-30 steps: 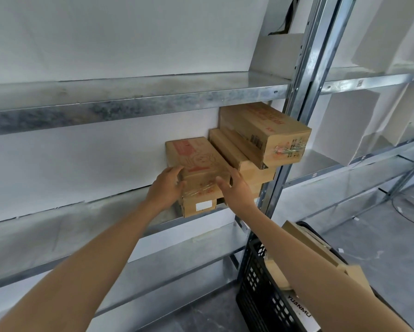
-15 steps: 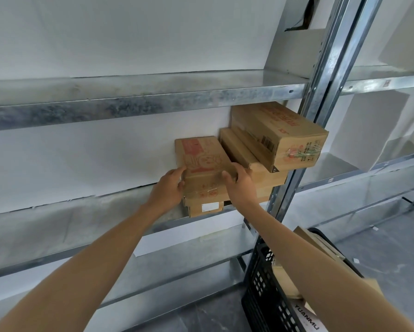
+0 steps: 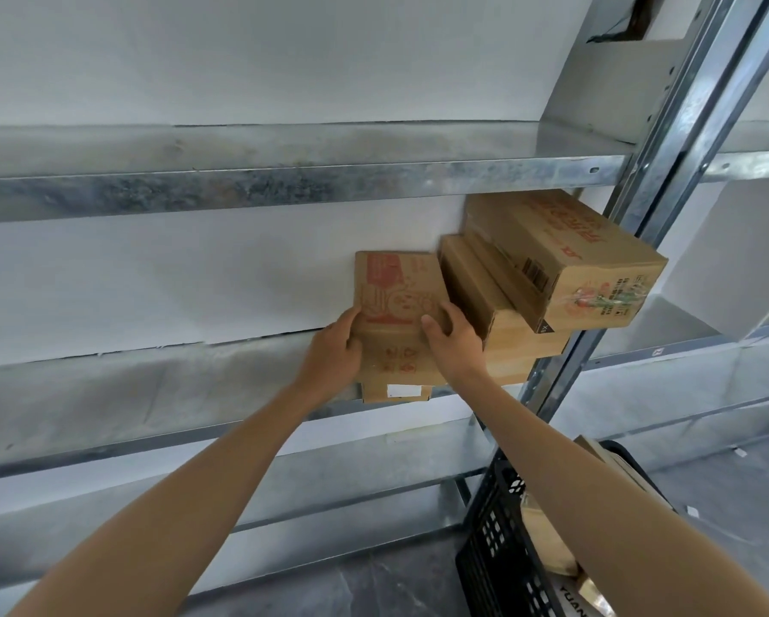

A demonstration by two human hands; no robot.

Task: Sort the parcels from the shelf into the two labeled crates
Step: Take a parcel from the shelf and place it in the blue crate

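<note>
Left hand (image 3: pixel 331 349) and right hand (image 3: pixel 456 345), just arriving a second ago, now grip the parcel (image 3: pixel 396 296) by its sides at the shelf (image 3: pixel 151 394) front edge; lifting seems next.

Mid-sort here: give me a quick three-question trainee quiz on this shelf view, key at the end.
1. True or false: the left hand and right hand both hold the brown cardboard parcel with red print.
2. The black plastic slotted crate is: A) on the top shelf; B) low at the right, parcels inside; C) left of both arms.
3. Fill in: under the held parcel lies a cardboard box with a ___ label.
Key: 1 true; 2 B; 3 white.
</note>
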